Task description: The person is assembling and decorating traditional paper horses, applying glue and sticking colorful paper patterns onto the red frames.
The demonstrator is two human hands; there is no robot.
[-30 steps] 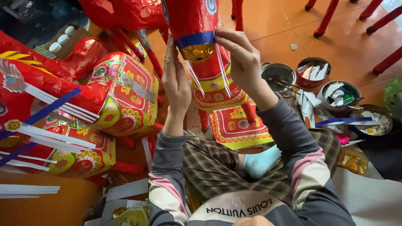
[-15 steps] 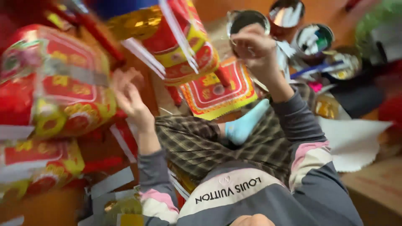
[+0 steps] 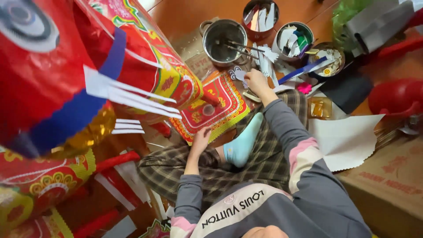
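While the right hand (image 3: 255,81) reaches into the white paper cut-outs (image 3: 264,59) at upper centre of the frame, fingers curled on them though I cannot tell whether it grips 1, the left hand (image 3: 200,140) rests half open on the edge of the red and yellow patterned sheet (image 3: 216,108) at centre. Steadying that sheet flat and lifting just 1 cut-out cleanly seems wise, as the steel pot (image 3: 222,39) with its sticks stands close.

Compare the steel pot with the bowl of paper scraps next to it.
The steel pot is bare shiny metal with side handles and holds only thin tools; the bowl is stuffed with white and coloured paper scraps, no handles showing. The pot looks larger. Both are round, upright, on the floor beyond the right hand.
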